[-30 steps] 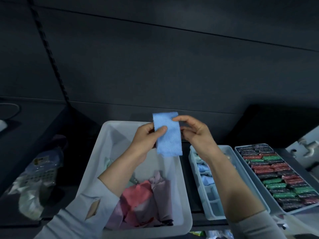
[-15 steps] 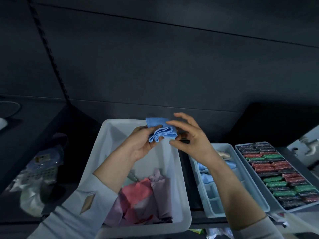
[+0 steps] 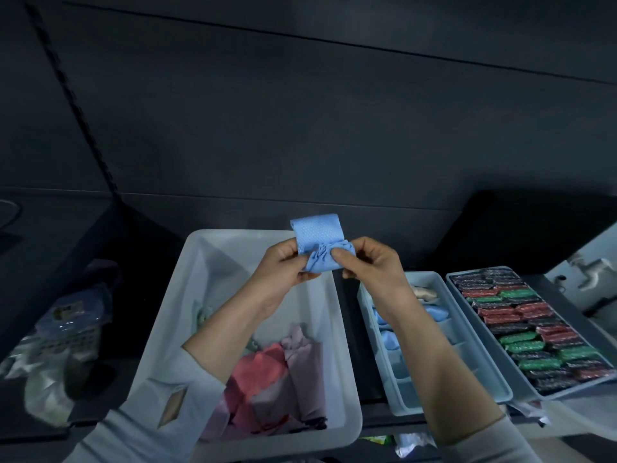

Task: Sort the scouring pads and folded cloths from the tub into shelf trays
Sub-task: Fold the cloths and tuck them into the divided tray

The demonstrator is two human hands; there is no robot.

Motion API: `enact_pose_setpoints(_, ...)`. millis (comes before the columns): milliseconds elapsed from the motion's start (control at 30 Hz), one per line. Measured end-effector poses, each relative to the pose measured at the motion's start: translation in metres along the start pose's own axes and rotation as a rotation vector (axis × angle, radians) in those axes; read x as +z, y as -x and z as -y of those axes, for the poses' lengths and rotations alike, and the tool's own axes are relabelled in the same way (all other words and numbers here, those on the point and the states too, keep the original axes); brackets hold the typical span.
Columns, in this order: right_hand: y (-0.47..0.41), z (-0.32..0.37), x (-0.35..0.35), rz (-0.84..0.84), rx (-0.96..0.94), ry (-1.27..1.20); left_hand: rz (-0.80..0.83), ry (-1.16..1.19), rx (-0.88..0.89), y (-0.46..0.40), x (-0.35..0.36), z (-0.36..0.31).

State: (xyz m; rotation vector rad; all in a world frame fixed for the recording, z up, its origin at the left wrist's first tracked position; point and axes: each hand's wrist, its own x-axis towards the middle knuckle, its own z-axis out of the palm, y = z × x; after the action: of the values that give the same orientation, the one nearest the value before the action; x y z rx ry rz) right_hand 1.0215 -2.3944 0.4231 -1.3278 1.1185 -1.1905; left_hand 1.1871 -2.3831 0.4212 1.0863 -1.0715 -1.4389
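A person's left hand (image 3: 283, 267) and right hand (image 3: 369, 262) are pinching a blue cloth (image 3: 317, 242) between thumbs and curled fingers, holding it above the far end of a white tub (image 3: 347, 379). The cloth's upper part is standing up flat while its lower part is bunching between the 2 thumbs. Pink and lilac cloths (image 3: 280, 379) are lying heaped at the near end of the tub. Just right of the tub, a divided tray (image 3: 487, 372) is holding folded blue cloths (image 3: 434, 312) and a pale one in its far compartments. Beside it, a second tray (image 3: 457, 285) is sitting packed with rows of green, red and dark scouring pads (image 3: 534, 332). A bag (image 3: 63, 335) is lying at left
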Motion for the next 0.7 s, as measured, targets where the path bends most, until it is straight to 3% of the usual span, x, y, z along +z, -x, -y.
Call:
enact_pose_setpoints(100, 0.001, -0.002, -0.006, -0.009, 0.007, -0.046, 0.113, 0.081, -0.047, 0.003, 0.003, 0.002)
enact_pose_setpoints(167, 0.003, -0.003, -0.011, -0.009, 0.040, -0.026, 0.180, -0.091, 0.054, 0.005, 0.006, 0.007)
enact_pose_setpoints(267, 0.010, -0.006, -0.021, 0.083, 0.176, -0.088, 0.061, -0.280, 0.205, 0.003, 0.013, 0.020)
enact_pose_setpoints(400, 0.021, -0.013, -0.041, 0.221, 0.363, -0.343, 0.086, -0.223, 0.229, 0.006, 0.026, 0.027)
enact_pose_setpoints(567, 0.036, -0.028, -0.065, 0.168, 0.305, -0.428, 0.113, -0.162, 0.186, 0.017, 0.043, 0.034)
enact_pose_setpoints(700, 0.051, -0.035, -0.083, 0.135, 0.229, -0.289, 0.058, -0.096, 0.029, 0.022, 0.065, 0.047)
